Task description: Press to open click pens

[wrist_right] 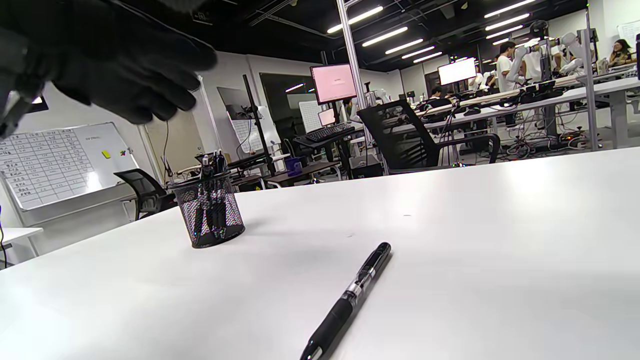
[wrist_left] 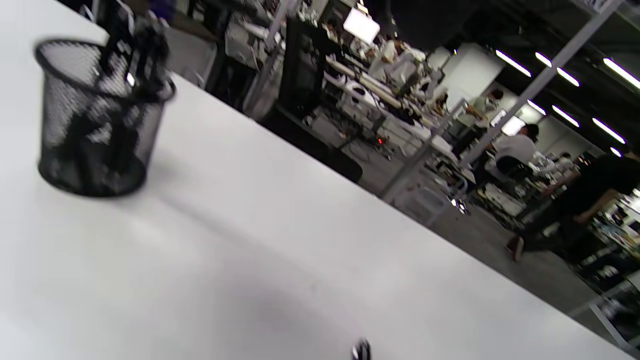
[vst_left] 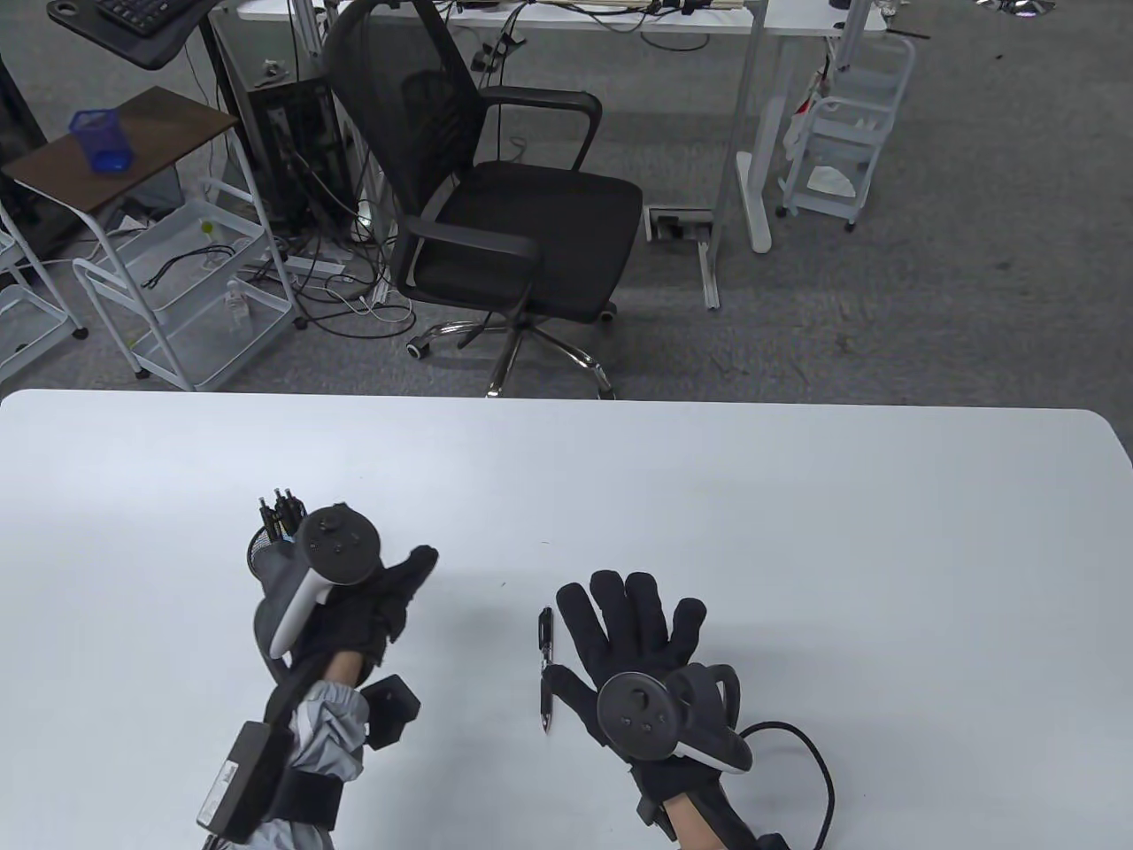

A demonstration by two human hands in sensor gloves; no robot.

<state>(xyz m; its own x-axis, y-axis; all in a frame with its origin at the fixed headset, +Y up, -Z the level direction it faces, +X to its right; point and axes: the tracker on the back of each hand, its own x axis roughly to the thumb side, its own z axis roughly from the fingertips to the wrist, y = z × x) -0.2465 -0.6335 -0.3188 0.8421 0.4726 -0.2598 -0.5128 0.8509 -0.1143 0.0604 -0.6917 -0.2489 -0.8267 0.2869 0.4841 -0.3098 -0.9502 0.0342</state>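
Low in the table view, right of centre: right hand [vst_left: 633,633], palm down, fingers [vst_left: 635,600] spread wide and flat over the white surface [vst_left: 797,549], gripping nothing. Just left of its thumb, one black click pen [vst_left: 545,668] lying flat, running roughly top to bottom of the frame, metal tip toward the bottom edge; thumb close beside the barrel, contact impossible to judge from above. Same pen [wrist_right: 348,301] in the right wrist view, lower centre, alone on the surface [wrist_right: 500,250] with the tip at the bottom edge and nothing touching the visible length; gloved fingers [wrist_right: 125,75] hanging free at upper left of that frame.

Lower left of the table view: left hand [vst_left: 376,606], fingers curled loosely inward, thumb pointing to the upper right, raised on edge with the tracker [vst_left: 332,553] on top. Any grip hidden by glove and tracker, so cannot tell what it holds, if anything. No fingers shown in the left wrist view.

Directly above and behind the left hand, partly covered by the tracker: black mesh pen cup [vst_left: 265,549] with several pens [vst_left: 283,512] standing upright. Cup [wrist_left: 97,120] again at upper left of the blurred left wrist view, and left of centre [wrist_right: 209,212] in the right wrist view, well apart from the loose pen.

Beyond the far edge of the surface, upper centre: black office chair [vst_left: 496,204].
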